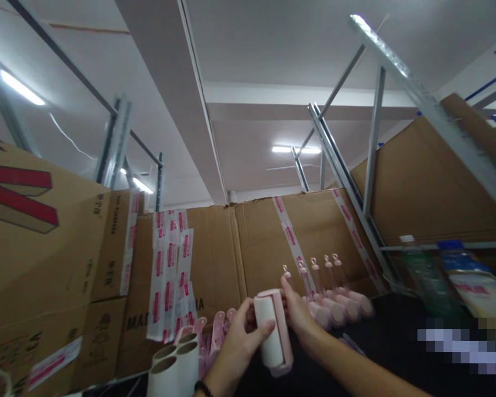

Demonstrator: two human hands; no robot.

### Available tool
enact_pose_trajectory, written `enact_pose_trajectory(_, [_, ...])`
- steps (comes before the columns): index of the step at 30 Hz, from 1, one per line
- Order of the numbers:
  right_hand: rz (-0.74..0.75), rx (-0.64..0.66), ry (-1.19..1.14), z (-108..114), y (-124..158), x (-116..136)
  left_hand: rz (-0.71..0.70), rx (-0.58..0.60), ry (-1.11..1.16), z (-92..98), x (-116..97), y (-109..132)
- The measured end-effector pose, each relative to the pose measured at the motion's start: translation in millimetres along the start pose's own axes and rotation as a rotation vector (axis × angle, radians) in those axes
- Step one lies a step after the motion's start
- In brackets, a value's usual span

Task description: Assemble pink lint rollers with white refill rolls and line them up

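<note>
Right of the white tubes [189, 365], the left hand [240, 342] clasps the white roll [266, 317] in its pink cover [288, 353], which could drop should that thumb slacken, since I cannot tell whether the right hand [301, 317] alongside truly grips.

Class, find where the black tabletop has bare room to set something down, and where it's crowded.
Bare black tabletop shows between the pink rollers, green bottle and right forearm. Crowded: that roller row, and left, where white tubes stand beside pink handles.
</note>
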State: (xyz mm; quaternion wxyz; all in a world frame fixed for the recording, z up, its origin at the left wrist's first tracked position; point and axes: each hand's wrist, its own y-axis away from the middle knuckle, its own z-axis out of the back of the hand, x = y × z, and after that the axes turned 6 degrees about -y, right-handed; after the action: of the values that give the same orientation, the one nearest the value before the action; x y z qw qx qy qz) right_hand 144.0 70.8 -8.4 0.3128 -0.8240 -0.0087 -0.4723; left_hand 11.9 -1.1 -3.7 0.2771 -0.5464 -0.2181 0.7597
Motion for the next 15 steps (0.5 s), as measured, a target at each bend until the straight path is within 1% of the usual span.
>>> enact_pose_trajectory(1, [0.087, -0.133, 0.258, 8, -7, 2, 0.017, -0.049, 0.014, 0.6, -4, 1])
enact_pose_trajectory(2, [0.124, -0.196, 0.371, 17, -12, 6, 0.037, -0.101, 0.029, 1.7, -9, 1])
enact_pose_trajectory(3, [0.15, -0.235, 0.459, 27, -16, 10, 0.056, -0.153, 0.048, 3.0, -12, 2])
enact_pose_trajectory(5, [0.161, -0.273, 0.61, 49, -19, 23, 0.088, -0.243, 0.095, 6.7, -16, 2])
enact_pose_trajectory(7, [0.118, -0.291, 0.761, 70, -17, 36, 0.112, -0.3, 0.14, 10.8, -15, 1])
enact_pose_trajectory(10, [-0.012, -0.297, 0.928, 98, -9, 51, 0.135, -0.341, 0.158, 15.1, -10, 0])
enact_pose_trajectory(12, [-0.096, -0.31, 0.991, 111, -5, 54, 0.153, -0.339, 0.13, 15.8, -7, 1])
enact_pose_trajectory(15, [-0.164, -0.371, 0.992, 122, -1, 53, 0.194, -0.279, 0.059, 13.6, -6, 4])
